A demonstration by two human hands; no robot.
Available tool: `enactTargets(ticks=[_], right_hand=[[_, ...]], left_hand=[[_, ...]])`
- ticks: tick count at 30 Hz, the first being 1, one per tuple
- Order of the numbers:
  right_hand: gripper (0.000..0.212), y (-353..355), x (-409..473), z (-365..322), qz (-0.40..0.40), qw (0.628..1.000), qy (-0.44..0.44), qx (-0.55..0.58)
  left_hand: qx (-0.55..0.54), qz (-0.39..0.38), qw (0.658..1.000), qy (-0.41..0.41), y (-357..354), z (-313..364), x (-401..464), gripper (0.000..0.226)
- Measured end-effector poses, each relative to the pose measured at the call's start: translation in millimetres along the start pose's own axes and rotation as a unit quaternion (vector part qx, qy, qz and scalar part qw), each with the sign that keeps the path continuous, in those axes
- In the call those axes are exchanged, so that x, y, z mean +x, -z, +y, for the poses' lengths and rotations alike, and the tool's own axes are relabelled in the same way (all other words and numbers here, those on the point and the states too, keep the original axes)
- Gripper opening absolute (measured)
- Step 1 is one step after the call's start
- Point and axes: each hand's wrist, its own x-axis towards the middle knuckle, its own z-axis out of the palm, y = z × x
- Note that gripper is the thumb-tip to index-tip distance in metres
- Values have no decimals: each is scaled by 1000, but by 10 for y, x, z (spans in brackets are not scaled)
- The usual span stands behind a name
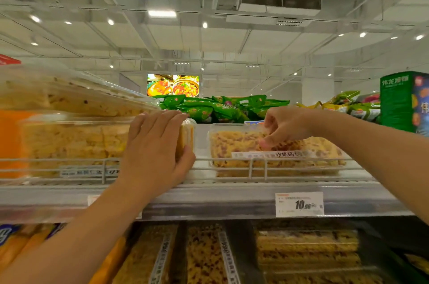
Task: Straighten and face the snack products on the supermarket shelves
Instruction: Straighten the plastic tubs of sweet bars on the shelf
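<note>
Mid-facing on the top wire-fronted metal shelf (pixel 232 187). Left hand (pixel 155 151) lies flat, fingers straight, against the right end of a clear plastic box of pale yellow puffed snack (pixel 76 142), thumb hooked round its near corner. Right hand (pixel 286 127) has fingers curled, pinching the top front edge of a lower, flat clear plastic tray of yellow-and-red snack (pixel 301 156), just right of the left-hand grip with a bare gap between. Judgement: tray sits slightly skewed; next move is drawing it forward, square to the rail, white label strip (pixel 276 154) outward.
</note>
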Motion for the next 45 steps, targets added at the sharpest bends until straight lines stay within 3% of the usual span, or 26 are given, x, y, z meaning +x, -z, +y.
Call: enactTargets(ticks=[9, 12, 16, 30, 37, 41, 45], right_hand=[[115, -163, -28, -136, 134, 982, 2, -135], [101, -231, 5, -214, 156, 968, 24, -194], [94, -294, 72, -299, 161, 970, 27, -179], [95, -362, 112, -260, 186, 961, 46, -199], [92, -325, 71, -281, 157, 958, 47, -236], [101, -248, 14, -421, 144, 949, 50, -275], [84, -182, -37, -771, 197, 960, 99, -172]], left_hand=[[6, -9, 1000, 0, -17, -15, 3, 52], [5, -11, 1000, 2, -11, -10, 4, 52], [4, -6, 1000, 0, 5, 0, 7, 51], [-4, 15, 1000, -2, -6, 4, -4, 50], [-9, 7, 1000, -3, 16, 15, -6, 50], [-5, 19, 1000, -9, 27, 1, -17, 54], [-20, 65, 998, -13, 64, 2, -40, 53]])
